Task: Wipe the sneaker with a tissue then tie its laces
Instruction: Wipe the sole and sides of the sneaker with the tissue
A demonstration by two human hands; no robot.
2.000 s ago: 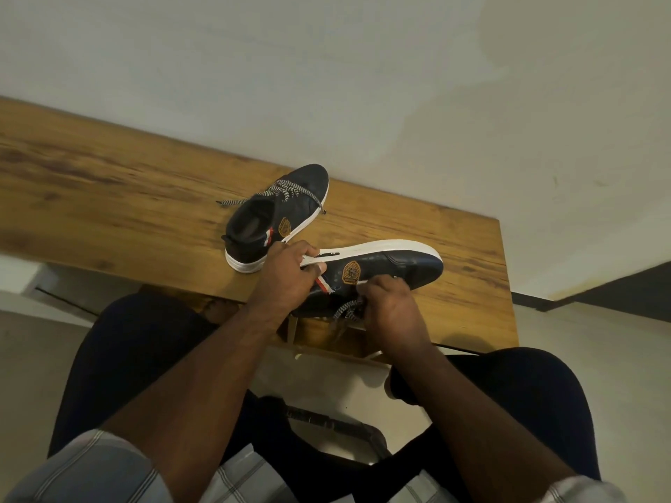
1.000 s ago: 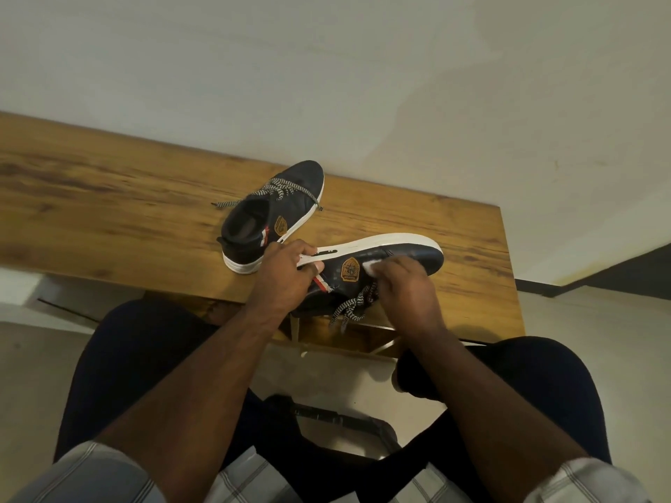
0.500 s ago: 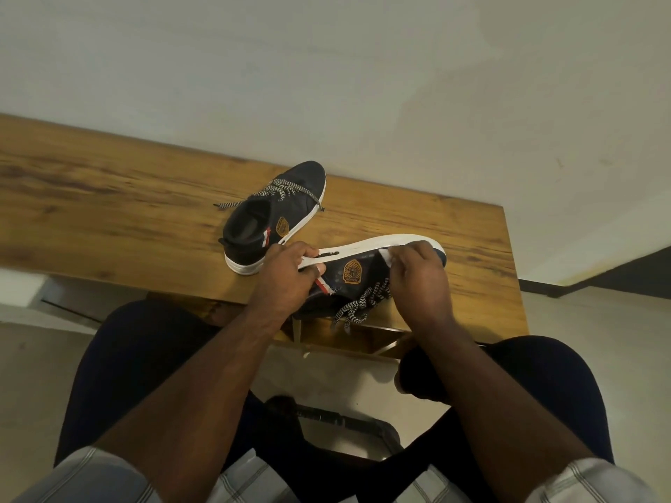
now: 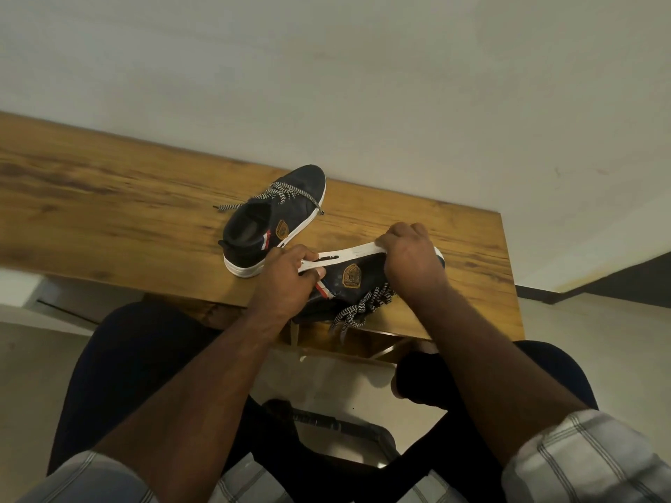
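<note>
Your right hand (image 4: 410, 261) has slid from the badge toward the toe of the sneaker (image 4: 348, 275), fingers curled over its white sole; whether they pinch the tissue I cannot tell. Your left hand (image 4: 287, 275) grips the heel, tipping the sneaker on its side at the table's (image 4: 109, 212) near edge, laces (image 4: 363, 306) dangling loose. The second sneaker (image 4: 272, 219) stands just behind.

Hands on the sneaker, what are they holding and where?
Left hand grips the tilted sneaker at its heel. Right hand covers the toe end.
</note>
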